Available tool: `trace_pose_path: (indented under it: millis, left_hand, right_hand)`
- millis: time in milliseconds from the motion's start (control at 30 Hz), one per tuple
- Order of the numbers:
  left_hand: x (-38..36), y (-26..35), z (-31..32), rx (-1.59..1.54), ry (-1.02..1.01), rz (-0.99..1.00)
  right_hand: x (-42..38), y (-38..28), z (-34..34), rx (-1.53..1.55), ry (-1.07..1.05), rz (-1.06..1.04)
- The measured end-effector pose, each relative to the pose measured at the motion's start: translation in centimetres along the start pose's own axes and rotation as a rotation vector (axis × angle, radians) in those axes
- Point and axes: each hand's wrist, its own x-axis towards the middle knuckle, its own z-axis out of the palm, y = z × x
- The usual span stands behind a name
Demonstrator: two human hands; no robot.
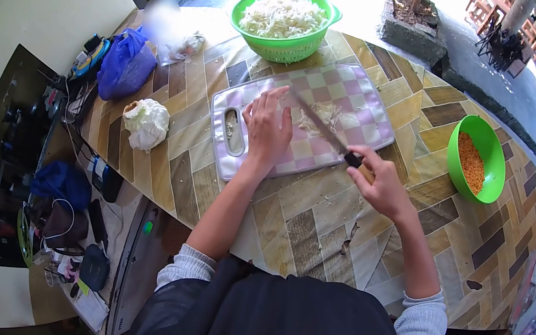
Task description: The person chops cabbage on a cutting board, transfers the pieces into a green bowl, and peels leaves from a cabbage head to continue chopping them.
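A pink and white checked cutting board (369,106) lies on the patterned table. My right hand (379,186) is wrapped round the handle of a knife (320,125), its blade slanting up and left over the board. Shredded pale vegetable (332,118) lies beside and under the blade. My left hand (267,125) rests on the left part of the board, near the blade's tip, its fingers extended and partly spread; nothing shows in it.
A green colander (279,50) of white shreds stands behind the board. A green bowl (493,161) with orange bits is at the right. At the left are a cut cabbage (147,124), a blue plastic bag (126,64) and a clear bag (185,48).
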Motion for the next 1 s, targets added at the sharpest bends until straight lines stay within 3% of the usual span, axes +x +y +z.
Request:
trace_pose_path:
  millis: [33,133,233,367,467,567,667,767,1000]
  left_hand:
    - [0.0,0.0,0.1,0.002,0.000,0.005]
    - [-0.2,-0.1,0.3,-0.025,-0.041,0.003]
    - [-0.3,0.0,0.0,-0.060,-0.133,-0.022]
    - [-0.7,-0.2,0.1,-0.024,-0.255,-0.054]
    - [-0.8,-0.5,0.3,0.018,-0.248,0.050]
    - [-0.8,-0.4,0.7,-0.101,-0.253,0.087]
    - [-0.8,0.3,0.6,-0.231,-0.305,-0.026]
    - [-0.9,1.2,0.5,-0.241,-0.170,0.029]
    - [-1.0,0.7,0.9,-0.292,-0.260,0.022]
  right_hand:
    - [-0.6,-0.8,-1.1,-0.060,-0.196,0.237]
    - [-1.3,1.3,-0.1,-0.145,-0.082,0.046]
    - [-0.5,0.2,-1.3,-0.094,-0.060,0.174]
    - [-0.2,0.9,-2.4,-0.203,0.036,0.145]
    - [-0.1,1.5,-3.2,-0.243,0.024,0.296]
    - [-0.2,2.6,-2.4,-0.085,0.077,0.283]
    - [-0.1,1.2,-1.8,0.080,0.004,0.479]
    - [-0.3,1.8,-1.3,0.188,0.018,0.500]
    - [-1.1,1.5,0.3,0.416,-0.083,0.594]
